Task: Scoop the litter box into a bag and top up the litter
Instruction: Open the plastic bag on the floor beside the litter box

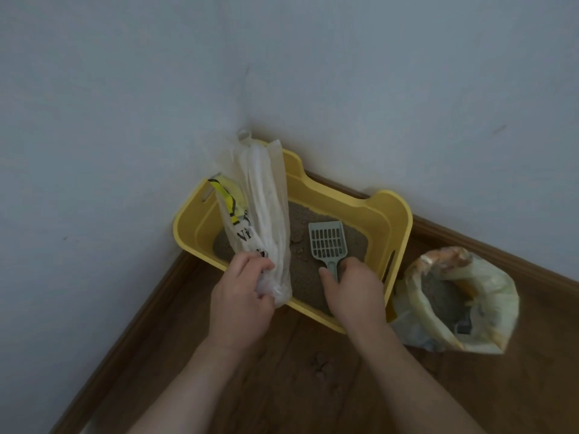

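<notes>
Yellow litter box (388, 220) is set in a wall corner on the wood floor (313, 371). A white plastic bag (266, 195) is gripped at its lower end by the left hand (241, 296), over the box's left side. The grey scoop (327, 242) is laid on the litter (305, 283), handle gripped by the right hand (354, 289). An open litter sack (488, 296) is stood just right of the box

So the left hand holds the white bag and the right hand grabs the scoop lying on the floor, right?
Not quite. The scoop isn't on the floor; it lies on the litter inside the yellow box, as the head view shows. The left hand does hold the white bag, and the right hand does grip the scoop's handle.
</notes>
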Available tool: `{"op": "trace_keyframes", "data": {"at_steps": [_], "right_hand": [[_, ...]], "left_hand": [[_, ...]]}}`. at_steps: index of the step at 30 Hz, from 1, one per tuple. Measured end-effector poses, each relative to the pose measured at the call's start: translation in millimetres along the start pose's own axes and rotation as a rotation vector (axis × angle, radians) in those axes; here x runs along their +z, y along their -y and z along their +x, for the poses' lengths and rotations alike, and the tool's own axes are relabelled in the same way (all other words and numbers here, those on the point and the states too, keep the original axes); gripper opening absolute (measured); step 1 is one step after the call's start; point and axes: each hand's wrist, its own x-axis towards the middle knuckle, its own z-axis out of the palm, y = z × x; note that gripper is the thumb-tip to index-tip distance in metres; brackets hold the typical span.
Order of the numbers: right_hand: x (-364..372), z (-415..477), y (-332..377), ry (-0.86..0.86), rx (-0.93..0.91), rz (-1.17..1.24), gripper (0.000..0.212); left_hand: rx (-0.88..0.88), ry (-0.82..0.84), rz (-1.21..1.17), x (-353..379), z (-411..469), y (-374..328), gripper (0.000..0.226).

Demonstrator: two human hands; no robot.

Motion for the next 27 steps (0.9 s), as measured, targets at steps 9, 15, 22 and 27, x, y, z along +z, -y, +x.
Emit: {"op": "trace_keyframes", "data": {"at_steps": [9, 15, 22, 27], "right_hand": [[-35, -13, 61, 0.037, -0.284, 0.310, 0.047], [-39, -22, 103, 0.274, -0.315, 0.628, 0.037], [-42, -36, 119, 0.317, -0.293, 0.766, 0.004], [-62, -48, 117, 0.382, -0.343, 0.795, 0.010]], "left_hand": [[0.082, -0.089, 0.039, -31, -23, -12, 0.043], [0.144, -0.220, 0.028, -50, -50, -11, 0.023], [0.218, -0.011, 0.090, -75, -61, -6, 0.037], [0.293, 0.142, 0.111, -124, -51, -2, 0.045]]}}
